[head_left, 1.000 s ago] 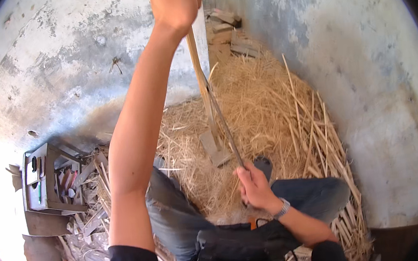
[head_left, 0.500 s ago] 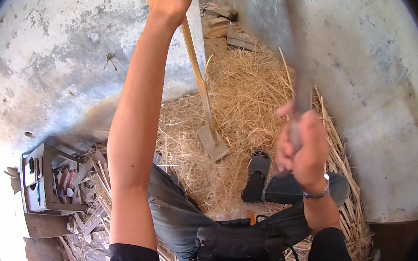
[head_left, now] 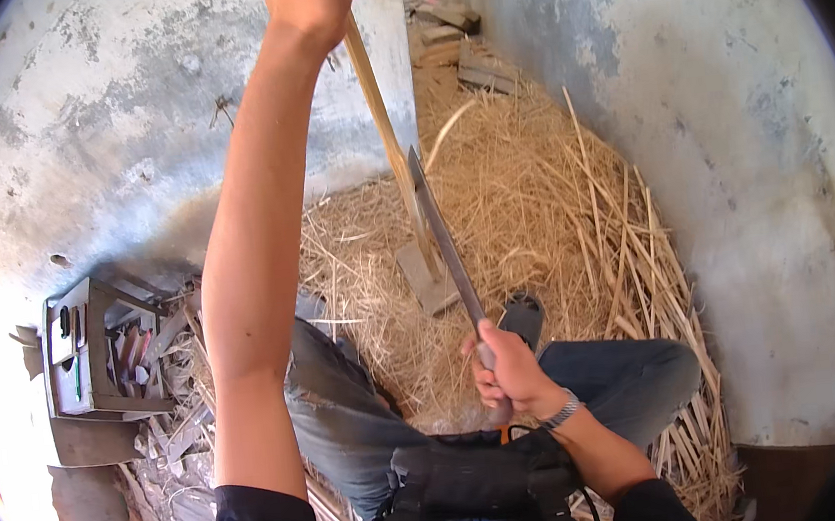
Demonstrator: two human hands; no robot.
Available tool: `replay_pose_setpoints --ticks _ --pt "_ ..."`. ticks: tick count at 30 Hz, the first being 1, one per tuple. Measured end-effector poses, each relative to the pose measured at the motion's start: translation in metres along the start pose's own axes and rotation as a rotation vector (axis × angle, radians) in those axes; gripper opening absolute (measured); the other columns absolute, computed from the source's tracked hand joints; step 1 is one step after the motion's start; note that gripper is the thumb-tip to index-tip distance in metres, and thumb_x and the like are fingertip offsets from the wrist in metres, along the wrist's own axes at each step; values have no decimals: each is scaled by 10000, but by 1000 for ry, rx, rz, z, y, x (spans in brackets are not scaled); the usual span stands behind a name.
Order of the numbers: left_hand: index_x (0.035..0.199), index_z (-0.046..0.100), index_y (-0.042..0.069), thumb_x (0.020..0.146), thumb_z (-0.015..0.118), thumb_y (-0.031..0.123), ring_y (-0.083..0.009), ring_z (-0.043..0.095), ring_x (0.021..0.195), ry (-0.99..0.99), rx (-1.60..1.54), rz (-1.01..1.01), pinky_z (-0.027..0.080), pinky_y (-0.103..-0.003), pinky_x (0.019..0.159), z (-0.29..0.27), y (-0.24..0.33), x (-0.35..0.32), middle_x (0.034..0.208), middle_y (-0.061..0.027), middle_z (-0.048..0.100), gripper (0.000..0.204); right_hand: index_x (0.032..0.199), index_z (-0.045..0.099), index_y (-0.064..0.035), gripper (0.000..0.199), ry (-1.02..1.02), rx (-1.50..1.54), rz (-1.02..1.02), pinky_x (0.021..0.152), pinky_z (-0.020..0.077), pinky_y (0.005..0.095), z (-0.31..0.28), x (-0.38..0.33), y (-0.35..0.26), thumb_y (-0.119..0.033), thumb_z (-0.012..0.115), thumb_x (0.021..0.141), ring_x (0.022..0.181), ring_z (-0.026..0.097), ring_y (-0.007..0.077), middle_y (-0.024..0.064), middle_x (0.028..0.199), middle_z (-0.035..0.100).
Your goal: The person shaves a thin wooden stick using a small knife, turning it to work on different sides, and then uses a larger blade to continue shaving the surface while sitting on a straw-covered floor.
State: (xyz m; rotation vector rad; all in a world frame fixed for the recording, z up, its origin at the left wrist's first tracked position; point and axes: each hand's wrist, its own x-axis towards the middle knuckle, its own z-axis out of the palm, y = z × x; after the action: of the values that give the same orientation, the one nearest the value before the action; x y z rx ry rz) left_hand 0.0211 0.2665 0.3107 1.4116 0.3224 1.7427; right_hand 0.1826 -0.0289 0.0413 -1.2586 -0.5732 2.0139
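My left hand (head_left: 310, 2), partly cut off by the top edge, is closed around the upper end of a long pale wooden stick (head_left: 373, 94). The stick leans slightly, its foot resting on a flat wooden block (head_left: 438, 297) on the floor. In my right hand (head_left: 516, 363) is the handle of a long-bladed knife (head_left: 446, 243). Its dark blade points up and away, the tip beside the stick's right side; whether they touch I cannot tell. A thin curled shaving (head_left: 450, 129) stands out just right of the stick.
Wood shavings (head_left: 521, 190) cover the floor between my legs. Split sticks (head_left: 628, 250) lie along the right wall. A small wooden stool (head_left: 94, 342) with tools stands at the left, and wood pieces (head_left: 485, 71) lie in the far corner. Worn walls rise on both sides.
The knife has swung down from a raised, blurred position at the right to beside the stick. My left hand and the stick's top have shifted slightly left. A curled shaving now shows higher up.
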Motion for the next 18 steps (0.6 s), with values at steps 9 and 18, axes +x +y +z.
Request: replay_pose_setpoints --ticks 9,18 --pt "690 334 183 1065 365 608 -80 193 413 68 84 -1 200 -273 385 28 -20 12 545 61 250 568 1053 608 -66 490 149 -416 -309 347 329 229 -19 -25 -53 -525 439 1074 368 414 53 -34 547 448" --pt "669 342 177 1073 345 592 -69 269 410 92 149 16 236 -263 383 32 -33 23 551 65 289 580 928 593 -61 442 189 304 -1122 415 347 274 53 -2 -115 -425 406 1091 429 421 100 -1 574 466"
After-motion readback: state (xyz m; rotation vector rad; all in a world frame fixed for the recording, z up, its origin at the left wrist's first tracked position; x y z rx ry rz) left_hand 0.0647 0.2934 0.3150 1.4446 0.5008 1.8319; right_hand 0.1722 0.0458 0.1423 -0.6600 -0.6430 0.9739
